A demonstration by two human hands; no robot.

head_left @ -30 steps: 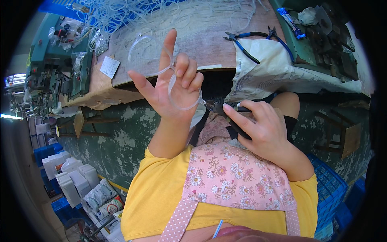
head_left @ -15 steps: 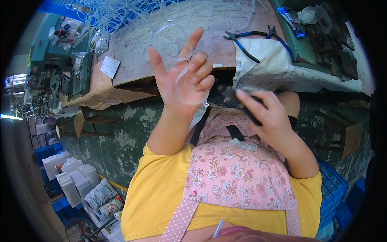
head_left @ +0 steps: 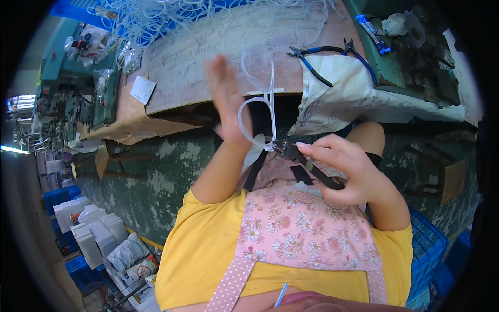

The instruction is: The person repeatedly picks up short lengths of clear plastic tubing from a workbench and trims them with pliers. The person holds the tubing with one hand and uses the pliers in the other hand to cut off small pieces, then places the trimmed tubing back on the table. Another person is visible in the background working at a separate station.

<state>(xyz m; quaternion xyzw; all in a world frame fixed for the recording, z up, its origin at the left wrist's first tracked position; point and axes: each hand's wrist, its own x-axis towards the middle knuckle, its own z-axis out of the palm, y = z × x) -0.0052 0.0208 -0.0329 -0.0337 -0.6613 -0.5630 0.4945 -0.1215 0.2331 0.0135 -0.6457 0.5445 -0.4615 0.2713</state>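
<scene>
Left hand (head_left: 230,106), blurred, unclenched and seemingly empty, is left of the black-handled pliers (head_left: 304,160), around which the right hand (head_left: 349,169) curls, while clear tubing (head_left: 273,122), now off the left fingers, meets the pliers' jaws, apparently supported by them alone.

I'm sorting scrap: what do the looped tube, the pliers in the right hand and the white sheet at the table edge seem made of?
Looped tube: probably plastic or silicone, smooth; it is translucent and curves.
Held pliers: apparently metal at the head, faintly shiny; the black handles perhaps plastic-coated, looking duller.
White sheet: likely plastic, slightly glossy, since it creases and drapes.
</scene>
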